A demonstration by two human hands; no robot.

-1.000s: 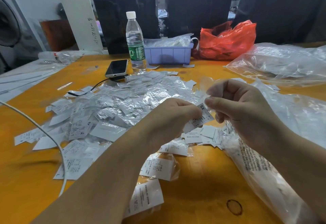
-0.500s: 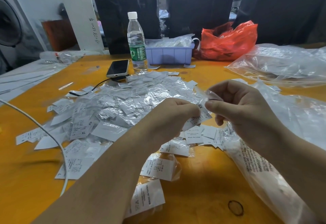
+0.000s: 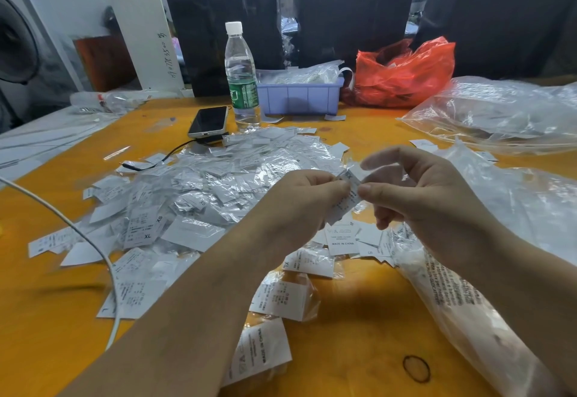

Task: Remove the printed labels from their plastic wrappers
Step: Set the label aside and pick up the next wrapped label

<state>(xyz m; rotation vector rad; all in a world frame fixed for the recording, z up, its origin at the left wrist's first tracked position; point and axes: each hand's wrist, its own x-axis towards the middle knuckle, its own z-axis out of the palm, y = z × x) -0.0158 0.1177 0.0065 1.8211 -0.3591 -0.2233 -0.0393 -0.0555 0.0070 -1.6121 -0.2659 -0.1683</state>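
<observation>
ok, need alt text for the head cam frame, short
Over an orange table, a person's left hand and right hand pinch one small printed label between them. A heap of wrapped labels lies behind the left hand. A water bottle, phone, lilac bin and red bag stand farther back.

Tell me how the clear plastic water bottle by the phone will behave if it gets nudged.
The clear plastic water bottle with the white cap and green label stands tall and narrow, so it would probably tip rather than slide. It looks mostly full, so likely fairly heavy. Once down, its round body would probably roll across the orange table.
</observation>
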